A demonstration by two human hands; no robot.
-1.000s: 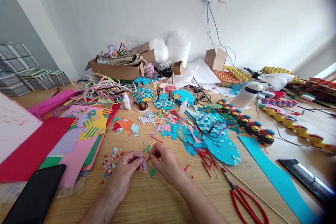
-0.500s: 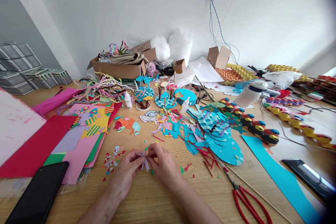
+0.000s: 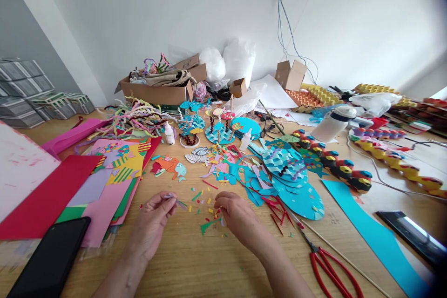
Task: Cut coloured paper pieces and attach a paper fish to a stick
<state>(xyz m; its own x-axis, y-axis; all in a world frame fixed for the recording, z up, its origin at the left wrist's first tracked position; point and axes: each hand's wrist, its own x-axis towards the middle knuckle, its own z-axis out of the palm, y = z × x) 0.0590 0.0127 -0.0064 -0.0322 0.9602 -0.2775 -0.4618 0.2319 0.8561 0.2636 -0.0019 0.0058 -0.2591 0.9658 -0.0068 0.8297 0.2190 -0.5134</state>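
Where left grip (image 3: 158, 210) pinches, lilac paper (image 3: 180, 203) (protruding)

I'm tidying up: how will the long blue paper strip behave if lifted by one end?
The blue paper strip is thin and long, so probably floppy; its far end may sag. Looking like a single sheet, it should be light. Lying flat, it would likely slide if pushed.

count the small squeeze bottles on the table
2: the left bottle beside the fuzzy stems, the right bottle in front of the stacked blue discs. Others may be hidden.
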